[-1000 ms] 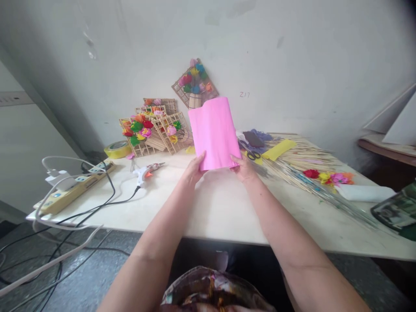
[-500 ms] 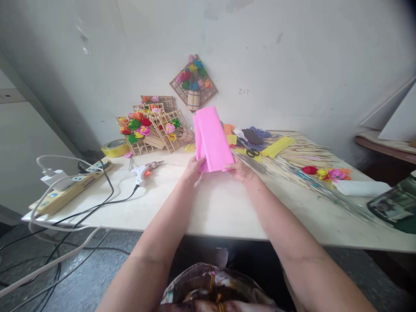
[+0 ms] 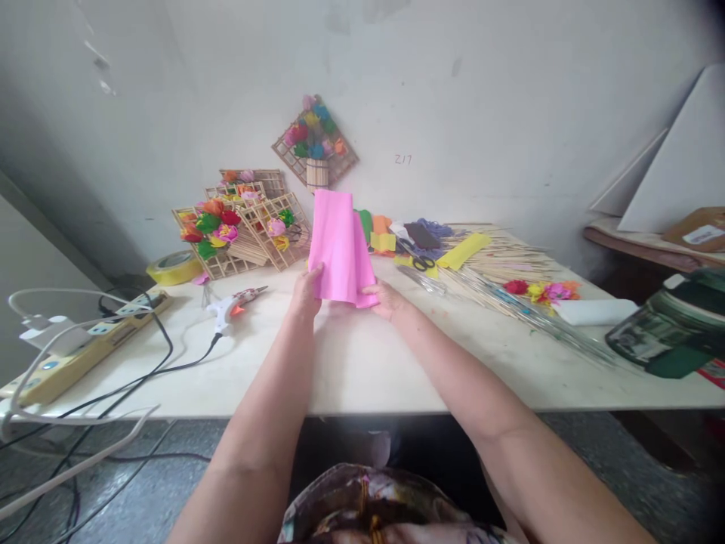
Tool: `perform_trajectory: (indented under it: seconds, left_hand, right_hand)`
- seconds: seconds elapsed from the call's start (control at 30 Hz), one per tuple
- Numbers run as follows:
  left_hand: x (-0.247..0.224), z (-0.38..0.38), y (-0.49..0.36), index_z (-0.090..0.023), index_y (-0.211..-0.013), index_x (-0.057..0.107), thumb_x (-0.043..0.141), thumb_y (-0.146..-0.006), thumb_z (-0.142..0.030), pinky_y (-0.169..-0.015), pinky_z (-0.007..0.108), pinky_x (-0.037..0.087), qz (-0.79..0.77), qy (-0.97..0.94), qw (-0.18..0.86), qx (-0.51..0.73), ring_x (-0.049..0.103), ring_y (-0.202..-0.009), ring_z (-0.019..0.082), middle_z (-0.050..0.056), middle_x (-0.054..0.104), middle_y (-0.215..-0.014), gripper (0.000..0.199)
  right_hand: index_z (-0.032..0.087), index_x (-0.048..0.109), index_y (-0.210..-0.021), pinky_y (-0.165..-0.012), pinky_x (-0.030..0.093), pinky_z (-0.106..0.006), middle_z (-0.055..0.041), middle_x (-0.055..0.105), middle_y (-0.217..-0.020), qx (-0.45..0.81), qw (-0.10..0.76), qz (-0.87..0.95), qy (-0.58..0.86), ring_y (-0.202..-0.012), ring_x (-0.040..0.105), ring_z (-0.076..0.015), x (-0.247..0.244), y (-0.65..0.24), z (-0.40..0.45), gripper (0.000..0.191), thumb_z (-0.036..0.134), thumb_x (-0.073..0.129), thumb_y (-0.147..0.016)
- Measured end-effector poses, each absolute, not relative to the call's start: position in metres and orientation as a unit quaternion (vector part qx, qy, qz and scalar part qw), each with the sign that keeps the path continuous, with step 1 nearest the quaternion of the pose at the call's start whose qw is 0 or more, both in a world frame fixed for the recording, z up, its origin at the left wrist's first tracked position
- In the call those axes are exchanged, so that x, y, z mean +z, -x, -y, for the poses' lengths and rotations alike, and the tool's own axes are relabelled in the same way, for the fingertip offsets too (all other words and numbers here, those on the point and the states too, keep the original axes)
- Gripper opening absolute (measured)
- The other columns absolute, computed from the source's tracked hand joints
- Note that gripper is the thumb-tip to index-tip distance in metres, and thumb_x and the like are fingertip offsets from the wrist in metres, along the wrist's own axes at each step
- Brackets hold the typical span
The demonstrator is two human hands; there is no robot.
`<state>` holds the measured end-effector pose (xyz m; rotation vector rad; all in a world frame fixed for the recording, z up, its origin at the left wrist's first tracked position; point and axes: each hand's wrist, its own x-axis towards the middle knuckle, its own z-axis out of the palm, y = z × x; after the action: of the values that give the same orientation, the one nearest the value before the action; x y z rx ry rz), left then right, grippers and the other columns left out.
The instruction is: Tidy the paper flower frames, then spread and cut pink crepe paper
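"Z17" (image 3: 403, 159) is handwritten on the scuffed, pale wall (image 3: 481, 121), at one o'clock from the pink paper (image 3: 334, 249). At three o'clock, the box (image 3: 699, 229) bears a white label (image 3: 704, 235), its print too small to read; the green jar (image 3: 671, 325), nearer four, has a blurred printed side. The paper is upright above the white surface (image 3: 362, 370), the left hand's (image 3: 306, 291) grip closed on its lower left edge, the right hand's (image 3: 388, 299) pinching its lower right corner. The glue gun (image 3: 227, 311) lies at eight o'clock; the floor (image 3: 186, 476) is grey.
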<state>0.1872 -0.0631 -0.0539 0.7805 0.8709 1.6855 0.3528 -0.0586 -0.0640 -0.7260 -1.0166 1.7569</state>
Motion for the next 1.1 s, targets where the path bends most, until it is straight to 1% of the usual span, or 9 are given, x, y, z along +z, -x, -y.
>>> perform_trajectory:
  seconds: [0.07,0.13,0.2,0.33,0.5,0.67,0.83,0.97,1.1]
  left_hand:
    - [-0.057,0.061,-0.186,-0.011,-0.083,0.064,0.075,-0.062,-0.031,-0.077,0.03,0.053,-0.387,-0.318,0.504,0.704,0.067,-0.081,0.021,0.007,0.07,-0.077,0.031]
    - [-0.059,0.06,-0.187,-0.012,-0.08,0.063,0.075,-0.06,-0.032,-0.073,0.03,0.052,-0.408,-0.314,0.497,0.699,0.066,-0.076,0.02,0.006,0.068,-0.071,0.031]
    - [-0.06,0.061,-0.188,-0.011,-0.076,0.062,0.077,-0.058,-0.033,-0.068,0.03,0.051,-0.42,-0.319,0.502,0.685,0.065,-0.07,0.02,0.006,0.066,-0.067,0.031]
    - [-0.062,0.062,-0.19,-0.011,-0.075,0.064,0.079,-0.054,-0.031,-0.063,0.029,0.05,-0.408,-0.339,0.514,0.675,0.064,-0.063,0.018,0.006,0.067,-0.065,0.033]
    - [-0.063,0.062,-0.188,-0.011,-0.08,0.065,0.076,-0.053,-0.023,-0.064,0.028,0.051,-0.391,-0.354,0.529,0.664,0.065,-0.065,0.017,0.007,0.069,-0.071,0.032]
    - [-0.062,0.063,-0.187,-0.011,-0.076,0.063,0.07,-0.048,-0.017,-0.055,0.025,0.048,-0.407,-0.354,0.552,0.636,0.06,-0.056,0.015,0.003,0.066,-0.063,0.029]
    - [-0.062,0.063,-0.187,-0.011,-0.075,0.062,0.062,-0.045,-0.012,-0.052,0.024,0.047,-0.436,-0.348,0.559,0.614,0.059,-0.056,0.014,0.002,0.065,-0.063,0.029]
    - [-0.06,0.064,-0.188,-0.011,-0.073,0.063,0.06,-0.05,-0.01,-0.05,0.022,0.046,-0.462,-0.339,0.564,0.595,0.058,-0.055,0.013,0.002,0.064,-0.062,0.024]
    - [-0.055,0.068,-0.19,-0.01,-0.081,0.064,0.068,-0.059,-0.014,-0.058,0.026,0.053,-0.434,-0.339,0.586,0.594,0.063,-0.061,0.016,0.006,0.068,-0.071,0.023]
  right_hand:
    - [0.021,0.054,-0.1,-0.072,0.054,-0.046,-0.0032,0.068,-0.086,0.686,0.498,0.418,0.327,-0.084,0.064,-0.0267,-0.07,-0.349,0.051,0.055,0.008,0.06,-0.047]
    - [0.023,0.052,-0.104,-0.081,0.052,-0.045,-0.0015,0.067,-0.092,0.576,0.592,0.417,0.38,-0.092,0.062,-0.0249,-0.073,-0.352,0.042,0.059,0.007,0.055,-0.047]
    - [0.024,0.051,-0.109,-0.093,0.046,-0.043,-0.0017,0.065,-0.105,0.479,0.641,0.439,0.408,-0.104,0.057,-0.0234,-0.073,-0.36,0.035,0.065,0.007,0.055,-0.046]
    - [0.023,0.051,-0.116,-0.1,0.041,-0.039,-0.0034,0.06,-0.12,0.435,0.668,0.48,0.367,-0.113,0.052,-0.022,-0.066,-0.374,0.037,0.069,0.012,0.061,-0.048]
    - [0.022,0.058,-0.105,-0.088,0.049,-0.039,-0.0017,0.068,-0.105,0.542,0.631,0.467,0.3,-0.101,0.06,-0.0222,-0.058,-0.379,0.047,0.05,0.024,0.066,-0.055]
    - [0.021,0.063,-0.099,-0.077,0.053,-0.037,-0.0017,0.071,-0.091,0.618,0.603,0.424,0.274,-0.086,0.066,-0.0225,-0.055,-0.388,0.05,0.041,0.031,0.069,-0.06]
    - [0.02,0.064,-0.093,-0.079,0.053,-0.039,-0.004,0.072,-0.084,0.653,0.569,0.404,0.294,-0.087,0.067,-0.0248,-0.05,-0.401,0.051,0.033,0.034,0.07,-0.063]
    - [0.017,0.062,-0.087,-0.083,0.052,-0.039,-0.0076,0.072,-0.08,0.685,0.541,0.383,0.302,-0.091,0.067,-0.0253,-0.05,-0.411,0.048,0.03,0.039,0.068,-0.068]
    - [0.016,0.064,-0.091,-0.084,0.052,-0.041,-0.0073,0.072,-0.082,0.686,0.485,0.433,0.326,-0.089,0.067,-0.0261,-0.049,-0.418,0.05,0.032,0.029,0.073,-0.063]
